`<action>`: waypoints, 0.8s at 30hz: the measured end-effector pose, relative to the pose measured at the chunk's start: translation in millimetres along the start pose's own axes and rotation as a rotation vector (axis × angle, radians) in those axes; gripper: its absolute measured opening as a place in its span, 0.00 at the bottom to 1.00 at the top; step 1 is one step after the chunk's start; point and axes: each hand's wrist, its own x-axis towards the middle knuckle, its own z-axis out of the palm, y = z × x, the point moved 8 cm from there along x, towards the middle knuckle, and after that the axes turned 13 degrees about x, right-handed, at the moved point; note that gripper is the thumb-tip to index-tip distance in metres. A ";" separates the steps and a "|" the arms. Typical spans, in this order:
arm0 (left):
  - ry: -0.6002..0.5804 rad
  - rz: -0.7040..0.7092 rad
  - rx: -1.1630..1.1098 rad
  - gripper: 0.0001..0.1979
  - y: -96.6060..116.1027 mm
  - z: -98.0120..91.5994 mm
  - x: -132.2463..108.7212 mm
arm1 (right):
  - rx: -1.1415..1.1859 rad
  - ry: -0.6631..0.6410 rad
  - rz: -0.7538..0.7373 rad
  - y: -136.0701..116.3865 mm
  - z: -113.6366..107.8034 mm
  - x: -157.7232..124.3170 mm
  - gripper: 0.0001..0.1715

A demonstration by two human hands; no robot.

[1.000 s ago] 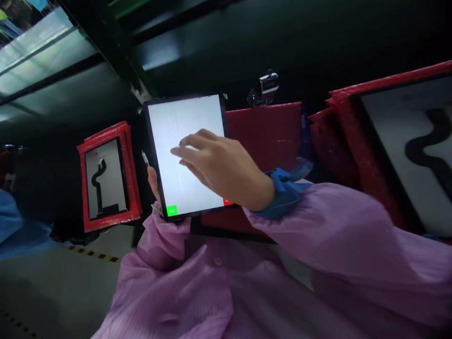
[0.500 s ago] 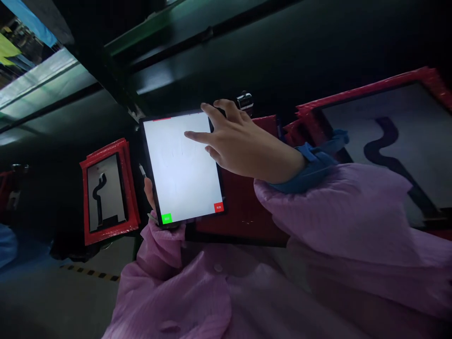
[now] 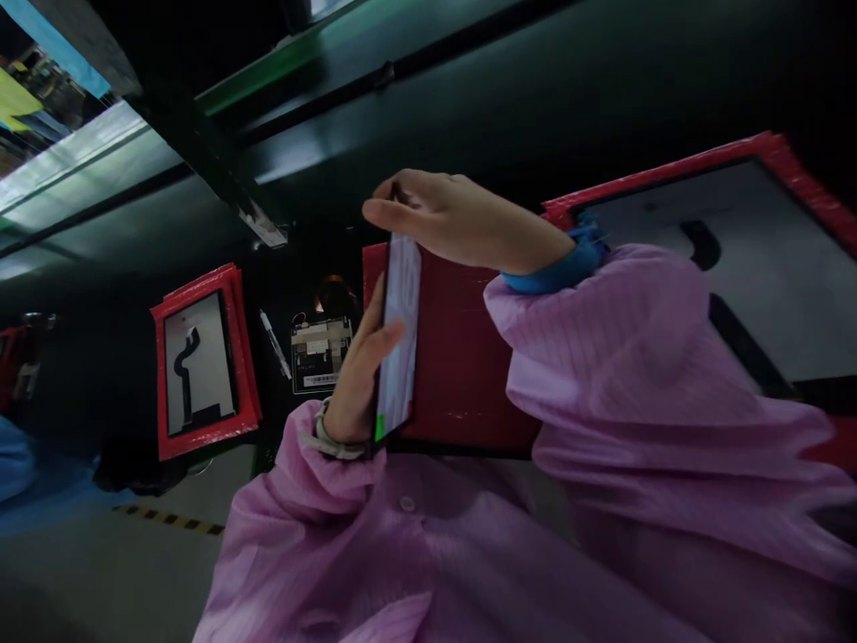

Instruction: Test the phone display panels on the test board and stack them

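My left hand (image 3: 365,366) holds a lit tablet screen (image 3: 400,330), its thumb lying across the front and its fingers behind. The screen is tilted nearly edge-on, with a green patch at its lower corner. At the screen's top edge my right hand (image 3: 435,214) is closed, thumb in front; its other fingertips are partly hidden. Left of my left hand lies a small circuit board (image 3: 320,357) with silver parts and a label. A white pen (image 3: 274,344) lies beside the board. Under the screen is a red pad (image 3: 461,375).
At left lies a stack of red-edged panels (image 3: 209,357), the top one with a dark curved ribbon. A larger red-edged panel (image 3: 756,241) lies at right, partly under my sleeve. A green metal beam (image 3: 201,152) crosses behind. A blue sleeve (image 3: 40,478) shows at far left.
The screen has turned from facing me to nearly edge-on and moved right, uncovering the circuit board. My right hand has gone from pointing over the screen to its top edge.
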 end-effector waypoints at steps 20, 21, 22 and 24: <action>0.356 0.793 2.135 0.20 -33.2 -98.9 -30.5 | -0.169 -0.145 0.206 29.1 -16.7 -3.5 0.23; 0.340 0.779 2.160 0.22 -34.2 -98.2 -29.7 | -0.167 -0.143 0.198 29.5 -16.5 -3.0 0.24; 0.331 0.769 2.171 0.23 -34.2 -97.6 -29.3 | -0.163 -0.142 0.188 29.6 -16.3 -2.4 0.24; 0.325 0.763 2.164 0.24 -32.4 -96.5 -29.3 | -0.156 -0.142 0.169 29.9 -15.9 -1.7 0.25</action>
